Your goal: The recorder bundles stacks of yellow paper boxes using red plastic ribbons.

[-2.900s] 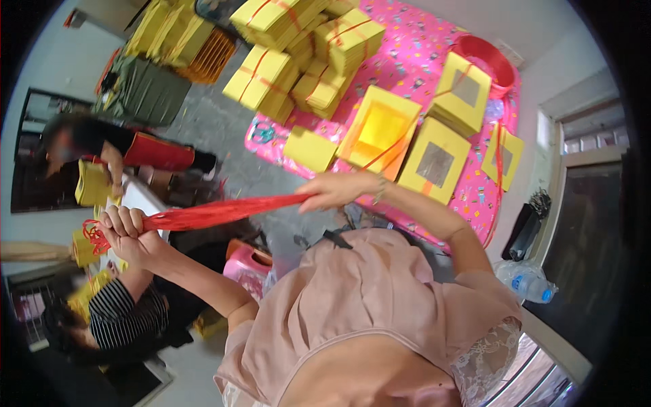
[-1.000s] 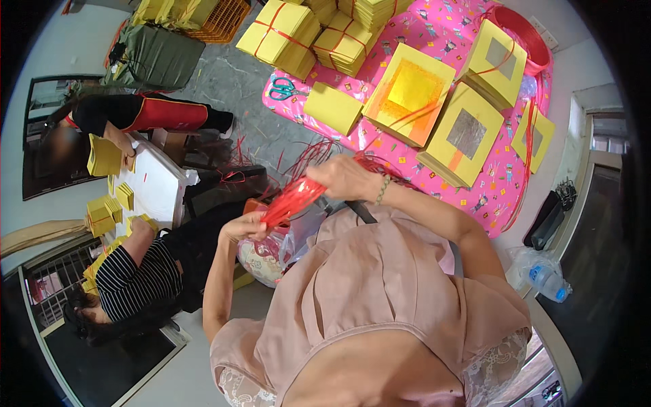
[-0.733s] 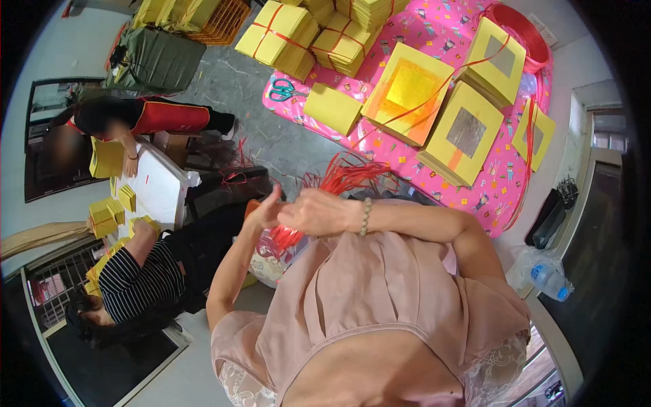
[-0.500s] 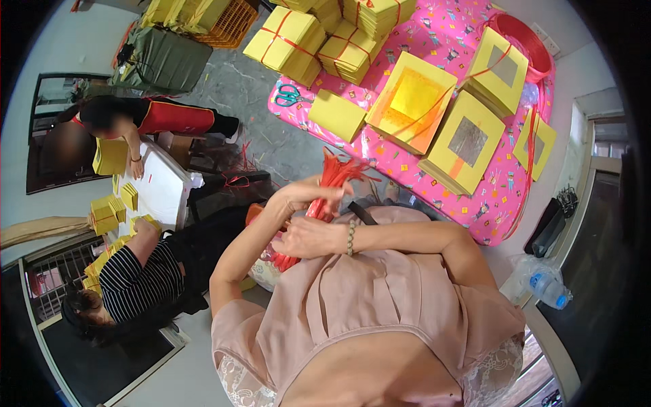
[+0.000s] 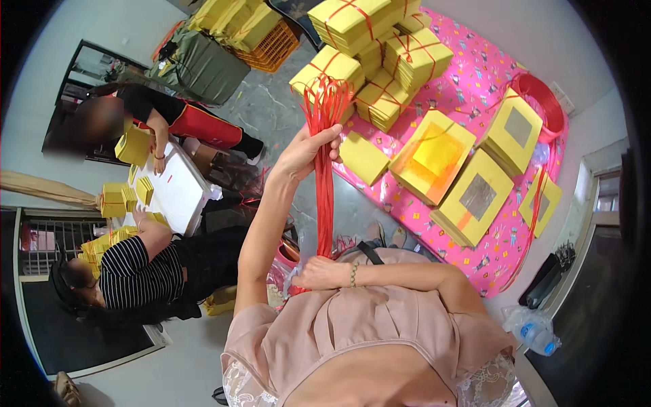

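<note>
Stretching from the left hand (image 5: 306,153) down to the right hand (image 5: 324,273), the red strands (image 5: 325,210) look light, bendy and maybe slippery. Both hands are closed around them, one near the loopy top, one lower down. Squeezing the whole bunch there seems best. Beyond, yellow bundles (image 5: 418,57) sit on a pink mat (image 5: 468,78).

Red strands (image 5: 325,203) hidden where gripped, perhaps also below, yellow bundles (image 5: 349,26) cropped above, co-worker's head (image 5: 102,123) blurred
</note>
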`<state>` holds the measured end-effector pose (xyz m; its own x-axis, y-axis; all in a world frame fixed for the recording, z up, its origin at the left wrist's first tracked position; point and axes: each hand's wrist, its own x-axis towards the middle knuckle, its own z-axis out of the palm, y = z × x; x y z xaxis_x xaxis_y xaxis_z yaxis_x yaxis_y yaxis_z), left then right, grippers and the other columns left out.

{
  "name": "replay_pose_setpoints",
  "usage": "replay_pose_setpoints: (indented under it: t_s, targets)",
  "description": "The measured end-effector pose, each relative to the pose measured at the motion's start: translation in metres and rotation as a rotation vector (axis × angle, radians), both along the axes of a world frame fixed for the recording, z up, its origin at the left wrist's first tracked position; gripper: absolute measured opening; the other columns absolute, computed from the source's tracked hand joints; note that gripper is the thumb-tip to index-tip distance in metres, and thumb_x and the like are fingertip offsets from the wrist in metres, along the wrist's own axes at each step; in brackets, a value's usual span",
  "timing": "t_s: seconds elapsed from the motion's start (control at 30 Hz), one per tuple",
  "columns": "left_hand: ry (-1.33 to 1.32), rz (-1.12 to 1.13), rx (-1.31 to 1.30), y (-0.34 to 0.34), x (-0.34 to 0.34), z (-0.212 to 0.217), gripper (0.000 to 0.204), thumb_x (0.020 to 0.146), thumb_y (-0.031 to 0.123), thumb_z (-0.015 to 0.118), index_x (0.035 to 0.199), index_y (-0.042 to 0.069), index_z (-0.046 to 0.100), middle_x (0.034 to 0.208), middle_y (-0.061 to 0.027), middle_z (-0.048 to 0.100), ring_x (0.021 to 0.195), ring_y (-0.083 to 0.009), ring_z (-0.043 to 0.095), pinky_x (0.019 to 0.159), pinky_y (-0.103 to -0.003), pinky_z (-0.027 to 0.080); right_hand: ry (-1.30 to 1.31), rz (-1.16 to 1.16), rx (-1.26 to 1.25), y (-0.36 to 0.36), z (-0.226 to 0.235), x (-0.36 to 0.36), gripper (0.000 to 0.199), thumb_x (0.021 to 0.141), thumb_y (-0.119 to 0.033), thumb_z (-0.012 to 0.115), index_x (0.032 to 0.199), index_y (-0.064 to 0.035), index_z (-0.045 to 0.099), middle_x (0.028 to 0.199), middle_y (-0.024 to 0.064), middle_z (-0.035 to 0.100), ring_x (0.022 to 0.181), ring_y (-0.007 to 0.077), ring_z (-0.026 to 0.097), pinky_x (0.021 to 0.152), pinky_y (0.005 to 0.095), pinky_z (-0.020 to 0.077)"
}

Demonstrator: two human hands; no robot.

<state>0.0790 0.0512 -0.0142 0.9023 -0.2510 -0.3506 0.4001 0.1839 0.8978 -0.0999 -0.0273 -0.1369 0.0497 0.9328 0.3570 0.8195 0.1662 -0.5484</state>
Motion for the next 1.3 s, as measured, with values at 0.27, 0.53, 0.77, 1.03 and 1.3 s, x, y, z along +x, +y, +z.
replay_pose_setpoints:
  t_s: [0.27, 0.53, 0.77, 1.03, 1.3]
  targets:
    - [-0.074, 0.036, -0.076, -0.001, 0.001, 0.019, 0.012, 0.091, 0.02, 0.046, 0.085, 0.01, 0.046, 0.058, 0.007, 0.031, 0.042, -0.0021, 0.024, 0.038, -0.019, 0.017, -0.085, -0.089, 0.055, -0.018, -0.023, 0.01, 0.007, 0.073, -0.014, 0.051, 0.076, -0.0074, 0.05, 0.063, 0.0048, 0.052, 0.065, 0.0235, 0.056, 0.065, 0.0347, 0.0446]
    - [-0.119, 0.127, -0.026, 0.014, -0.017, 0.01, 0.011, 0.091, 0.021, 0.046, 0.091, 0.01, 0.047, 0.056, 0.0081, 0.029, 0.041, -0.0012, 0.022, 0.038, -0.019, 0.015, -0.071, -0.417, 0.285, -0.063, 0.095, 0.108, 0.017, 0.069, -0.015, 0.061, 0.081, -0.0056, 0.053, 0.078, 0.0075, 0.049, 0.072, 0.0228, 0.055, 0.06, 0.0333, 0.0473]
    - [-0.144, 0.14, -0.045, 0.012, -0.029, 0.016, 0.013, 0.092, 0.022, 0.047, 0.091, 0.009, 0.047, 0.056, 0.0076, 0.031, 0.042, -0.0017, 0.023, 0.038, -0.019, 0.016, -0.036, -1.113, 0.522, -0.073, 0.116, 0.219, 0.027, 0.08, -0.011, 0.059, 0.106, -0.0054, 0.057, 0.082, 0.0095, 0.05, 0.073, 0.0246, 0.054, 0.063, 0.0347, 0.0445]
    - [-0.259, 0.146, 0.14, 0.004, -0.029, -0.002, 0.006, 0.091, 0.013, 0.044, 0.093, 0.008, 0.048, 0.063, 0.0081, 0.037, 0.049, -0.0017, 0.032, 0.042, -0.018, 0.025, 0.413, -0.935, 0.65, -0.056, 0.114, 0.223, 0.011, 0.082, -0.004, 0.058, 0.089, 0.0013, 0.064, 0.077, 0.0052, 0.053, 0.069, 0.0122, 0.054, 0.062, 0.0232, 0.044]
    - [-0.433, 0.161, 0.269, -0.011, -0.015, -0.023, 0.009, 0.092, 0.017, 0.043, 0.089, 0.01, 0.047, 0.063, 0.0076, 0.04, 0.049, -0.0021, 0.034, 0.043, -0.018, 0.025, 0.709, -0.907, 0.684, -0.052, 0.097, 0.221, 0.013, 0.078, -0.007, 0.061, 0.087, 0.0016, 0.066, 0.074, 0.0084, 0.057, 0.062, 0.0099, 0.055, 0.055, 0.0232, 0.042]
